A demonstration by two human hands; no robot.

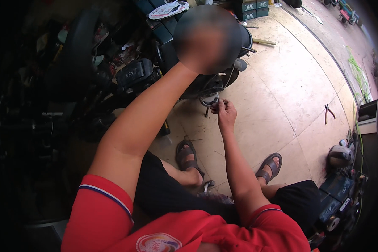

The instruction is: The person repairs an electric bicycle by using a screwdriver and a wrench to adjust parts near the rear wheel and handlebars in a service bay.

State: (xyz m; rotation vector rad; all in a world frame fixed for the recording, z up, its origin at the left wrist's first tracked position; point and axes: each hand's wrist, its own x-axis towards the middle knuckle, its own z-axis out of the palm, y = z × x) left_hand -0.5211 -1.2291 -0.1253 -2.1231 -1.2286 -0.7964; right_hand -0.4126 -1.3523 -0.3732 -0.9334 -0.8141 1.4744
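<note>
On the tiled floor (273, 84), can see pliers (327, 108) at right, a yellowish bar (264, 42) farther, two sandals (189, 164) nearer.

Left hand (206, 44): under round blur, fingers and anything held unreadable. Right hand (225, 111): fingertips hide bit of curved metal part (203, 102); whatever's between them too small to tell. Black bodywork (194, 89) partly behind blur and left forearm (153, 107). Stacked teal boxes (248, 15) cut by top edge, red shirt (189, 227) by lower. Far-left machinery (38, 124) lost in shadow.
</note>
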